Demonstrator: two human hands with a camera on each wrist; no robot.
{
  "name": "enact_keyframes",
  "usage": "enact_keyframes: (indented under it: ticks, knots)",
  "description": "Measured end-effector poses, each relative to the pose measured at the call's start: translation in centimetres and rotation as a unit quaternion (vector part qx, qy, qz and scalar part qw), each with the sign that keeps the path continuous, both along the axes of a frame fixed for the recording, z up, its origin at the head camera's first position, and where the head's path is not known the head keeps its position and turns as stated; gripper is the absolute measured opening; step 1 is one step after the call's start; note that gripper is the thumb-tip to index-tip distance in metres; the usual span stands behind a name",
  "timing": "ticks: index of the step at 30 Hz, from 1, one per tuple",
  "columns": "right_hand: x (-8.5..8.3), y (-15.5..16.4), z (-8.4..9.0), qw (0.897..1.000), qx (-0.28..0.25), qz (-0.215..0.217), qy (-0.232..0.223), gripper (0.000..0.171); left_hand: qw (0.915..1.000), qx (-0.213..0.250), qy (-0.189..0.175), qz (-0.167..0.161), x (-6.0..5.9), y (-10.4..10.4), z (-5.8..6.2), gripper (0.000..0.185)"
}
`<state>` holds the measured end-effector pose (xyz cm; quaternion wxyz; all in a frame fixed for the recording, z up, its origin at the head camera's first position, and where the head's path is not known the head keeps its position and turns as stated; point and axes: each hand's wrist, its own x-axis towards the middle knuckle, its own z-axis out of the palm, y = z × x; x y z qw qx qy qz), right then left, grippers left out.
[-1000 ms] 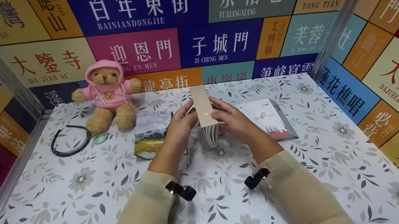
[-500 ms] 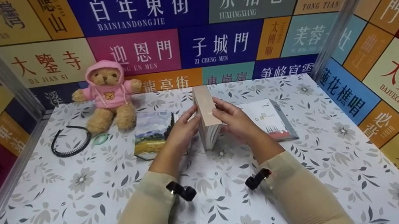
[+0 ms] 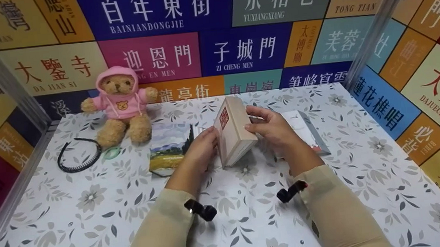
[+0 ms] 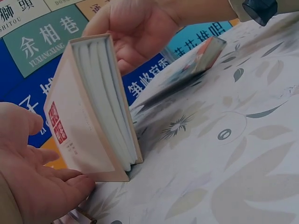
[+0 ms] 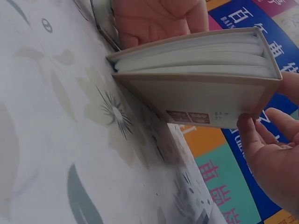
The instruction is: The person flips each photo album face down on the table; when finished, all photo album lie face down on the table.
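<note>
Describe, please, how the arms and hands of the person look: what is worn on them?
Both arms wear long, close-fitting beige sleeves that end at the wrists. The left hand and right hand are bare, with no gloves; no rings or watch are visible. A small black camera device with a rounded end is fixed at each wrist, left and right.

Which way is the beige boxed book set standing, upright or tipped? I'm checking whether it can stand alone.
Tipped. The beige boxed book set leans left on one bottom edge, between the left hand and right hand.
</note>
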<state>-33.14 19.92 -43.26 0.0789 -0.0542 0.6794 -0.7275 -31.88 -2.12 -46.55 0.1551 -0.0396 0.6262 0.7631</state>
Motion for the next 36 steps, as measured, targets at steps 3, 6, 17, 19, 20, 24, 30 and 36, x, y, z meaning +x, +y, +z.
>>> enact_keyframes:
  ticks: [3, 6, 17, 19, 20, 24, 30, 36]
  knots:
    - [-0.4, 0.6, -0.2, 1.000, 0.008, -0.012, -0.008, 0.067, 1.0000, 0.003, 0.005, -0.001, 0.0, -0.1, 0.1, 0.057]
    - [-0.8, 1.3, -0.4, 0.999, 0.019, -0.030, -0.024, 0.060, 1.0000, -0.002, 0.004, -0.005, 0.1, -0.2, 0.4, 0.058]
    - [-1.8, 3.7, -1.1, 0.990, 0.019, -0.007, -0.137, 0.068, 0.9998, 0.004, -0.017, 0.004, 0.0, -0.7, 0.7, 0.058]
    - [-1.8, 3.9, -1.1, 0.988, 0.016, 0.001, -0.153, 0.073, 0.9997, 0.014, -0.019, 0.005, 0.0, -0.8, 0.8, 0.058]
    - [-1.8, 3.9, -1.1, 0.987, 0.015, 0.007, -0.159, 0.074, 0.9996, 0.017, -0.020, 0.006, 0.0, -0.8, 0.8, 0.058]
    - [-1.7, 3.9, -1.1, 0.985, 0.014, 0.039, -0.170, 0.080, 0.9995, 0.018, -0.025, 0.004, 0.0, -1.0, 0.8, 0.059]
    - [-1.5, 3.7, -0.8, 0.982, 0.029, 0.062, -0.175, 0.079, 0.9989, 0.034, -0.031, -0.012, 0.1, -1.1, 0.9, 0.059]
    - [-1.2, 3.4, -0.5, 0.983, 0.024, 0.064, -0.171, 0.083, 0.9980, 0.049, -0.034, -0.021, 0.0, -1.1, 1.0, 0.059]
